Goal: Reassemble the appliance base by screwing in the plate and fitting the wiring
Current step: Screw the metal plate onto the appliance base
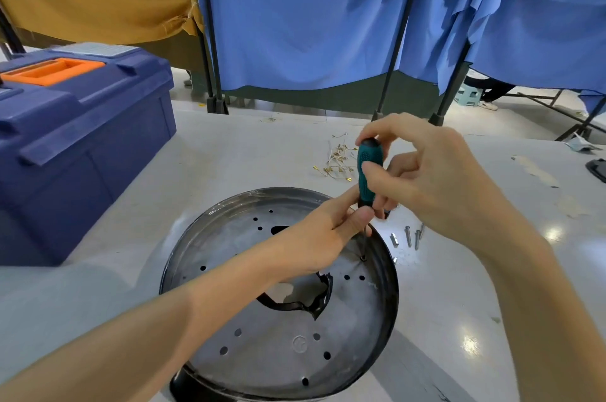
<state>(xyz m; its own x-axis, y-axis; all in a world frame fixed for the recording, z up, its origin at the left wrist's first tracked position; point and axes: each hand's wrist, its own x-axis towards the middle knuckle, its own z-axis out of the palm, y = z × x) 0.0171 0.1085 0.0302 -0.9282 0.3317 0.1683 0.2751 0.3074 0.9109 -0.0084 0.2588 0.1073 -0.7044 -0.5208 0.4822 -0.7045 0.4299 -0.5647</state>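
White table [229, 155], plate [269, 365] with embossed circled mark [299, 343]

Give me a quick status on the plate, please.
Right hand grips screwdriver; left hand pinches its shaft. Tip down at plate hole. Loose screws beside rim.

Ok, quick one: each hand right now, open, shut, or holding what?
Left hand: pinches the screwdriver low, where the handle meets the shaft.
Right hand: grips the screwdriver's teal handle.
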